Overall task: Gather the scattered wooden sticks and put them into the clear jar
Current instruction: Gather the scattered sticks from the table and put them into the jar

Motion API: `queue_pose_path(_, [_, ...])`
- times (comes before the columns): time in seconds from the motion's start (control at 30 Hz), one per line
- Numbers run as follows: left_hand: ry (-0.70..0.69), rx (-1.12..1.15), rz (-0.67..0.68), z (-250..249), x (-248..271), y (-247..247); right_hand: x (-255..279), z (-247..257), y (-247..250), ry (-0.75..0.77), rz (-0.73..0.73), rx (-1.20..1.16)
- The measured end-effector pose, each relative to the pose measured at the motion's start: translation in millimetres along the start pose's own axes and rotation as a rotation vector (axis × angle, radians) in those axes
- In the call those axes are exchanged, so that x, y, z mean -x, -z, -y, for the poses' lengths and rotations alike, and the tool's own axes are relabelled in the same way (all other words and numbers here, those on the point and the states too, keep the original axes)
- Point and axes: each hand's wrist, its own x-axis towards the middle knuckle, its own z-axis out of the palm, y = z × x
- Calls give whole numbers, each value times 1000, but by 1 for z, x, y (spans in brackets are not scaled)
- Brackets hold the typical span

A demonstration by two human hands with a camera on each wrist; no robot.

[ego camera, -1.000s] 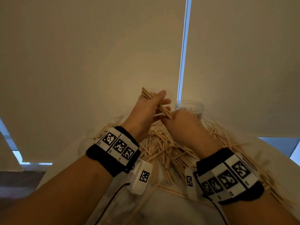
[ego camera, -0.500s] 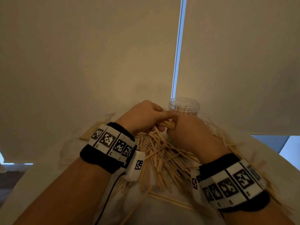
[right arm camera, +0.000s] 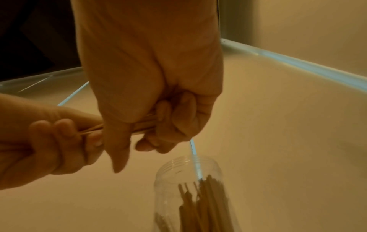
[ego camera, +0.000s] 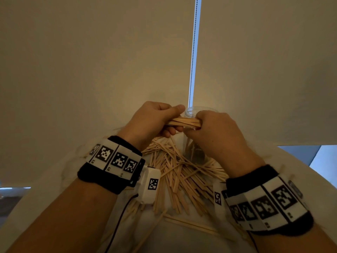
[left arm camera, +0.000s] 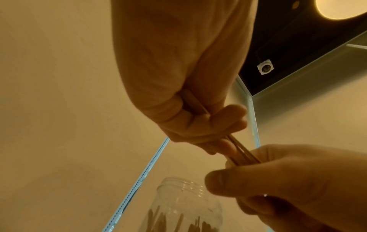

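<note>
Two pale roller blinds (ego camera: 91, 61) are hanging across the far side of the scene, with a bright slit and a bead chain (ego camera: 193, 52) running down between them. Below them a white bench (ego camera: 182, 240) is carrying a broad heap of scattered wooden sticks (ego camera: 178, 176), which is lying in the middle between the two forearms and spreading out toward the right behind the right wrist; a few loose ones are lying apart at the near edge. The clear jar (ego camera: 191, 111) is standing upright at the far side of the heap, just behind the hands, with its mouth open; the right wrist view is showing a number of sticks already leaning inside it. The left hand (ego camera: 153, 121) and the right hand (ego camera: 217, 132) are raised together close above the jar's near side, each wearing a black wrist band with white marker tiles. Both are gripping one small bundle of sticks (ego camera: 184, 122) that is lying roughly level between them: the left hand is curling its fingers and thumb around the left end, and the right hand is closing its fingers around the right end. The bundle is sitting just near the jar's rim and is not yet inside it.
</note>
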Motion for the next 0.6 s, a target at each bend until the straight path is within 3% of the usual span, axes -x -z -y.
queue_pose_path(0.13, [-16,-16,-31,3,0,0,0,-2,15,37,127,-17])
queue_pose_path(0.23, [-19,59,-138,8,-2,-2,-1,-4,29,6,224,-308])
queue_pose_path(0.37, [25,264,-199,12,-5,-9,-2,-14,45,-18,176,-623])
queue_pose_path(0.5, [48,325,-159,13,-3,-26,-3,-20,48,-76,171,-599])
queue_pose_path(0.6, [139,376,-106,15,-3,-32,-5,-24,55,-109,149,-556])
